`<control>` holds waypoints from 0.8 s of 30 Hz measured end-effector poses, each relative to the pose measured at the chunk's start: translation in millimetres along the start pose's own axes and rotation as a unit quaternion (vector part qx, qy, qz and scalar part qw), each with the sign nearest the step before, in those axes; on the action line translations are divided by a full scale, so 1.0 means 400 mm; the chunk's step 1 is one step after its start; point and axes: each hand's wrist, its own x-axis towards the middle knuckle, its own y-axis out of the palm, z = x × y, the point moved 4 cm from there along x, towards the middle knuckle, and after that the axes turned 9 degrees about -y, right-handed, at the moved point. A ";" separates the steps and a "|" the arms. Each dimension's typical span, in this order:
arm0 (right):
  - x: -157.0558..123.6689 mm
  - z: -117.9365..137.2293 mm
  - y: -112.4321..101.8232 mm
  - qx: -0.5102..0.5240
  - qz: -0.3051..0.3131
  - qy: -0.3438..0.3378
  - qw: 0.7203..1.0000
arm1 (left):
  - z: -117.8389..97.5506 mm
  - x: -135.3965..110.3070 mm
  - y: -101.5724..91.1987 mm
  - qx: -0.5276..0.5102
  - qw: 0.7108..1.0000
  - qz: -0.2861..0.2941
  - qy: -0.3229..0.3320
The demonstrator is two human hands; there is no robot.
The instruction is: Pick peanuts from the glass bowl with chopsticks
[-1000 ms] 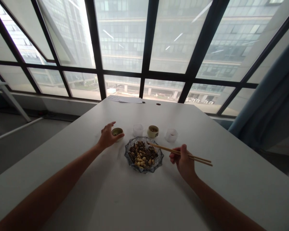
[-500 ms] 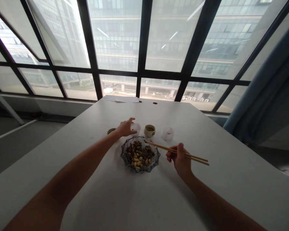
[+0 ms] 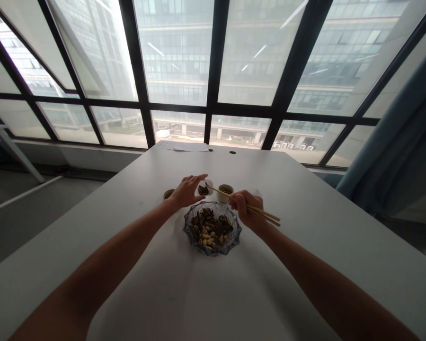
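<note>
My left hand (image 3: pixel 187 192) is curved round the left side of a small clear plastic cup (image 3: pixel 210 190), thumb on its near side and fingers on its far side. Dark seeds lie in the cup. Chopsticks (image 3: pixel 266 215) are gripped in my right hand (image 3: pixel 246 206); their tips reach over the cup, with a dark seed (image 3: pixel 206 183) at them. Just in front of my hands sits a scalloped glass bowl (image 3: pixel 189 237) holding dark striped seeds (image 3: pixel 202 219) and peanuts (image 3: pixel 208 237).
A small pale ceramic cup (image 3: pixel 223 196) stands right of the clear cup. Behind my right hand, another clear cup (image 3: pixel 256 193) is partly hidden. A round greenish-brown piece (image 3: pixel 168 193) lies beside my left wrist. Papers (image 3: pixel 184 147) rest at the far end of the white table (image 3: pixel 156 284).
My right hand has moved left and away from me, bringing the chopstick tips from the bowl's rim to the clear cup. My left hand has closed round that cup, whose seeds now show.
</note>
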 end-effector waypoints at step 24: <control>-0.070 0.034 0.003 0.110 0.142 0.115 0.977 | 0.031 0.009 0.013 0.070 0.989 0.055 -0.118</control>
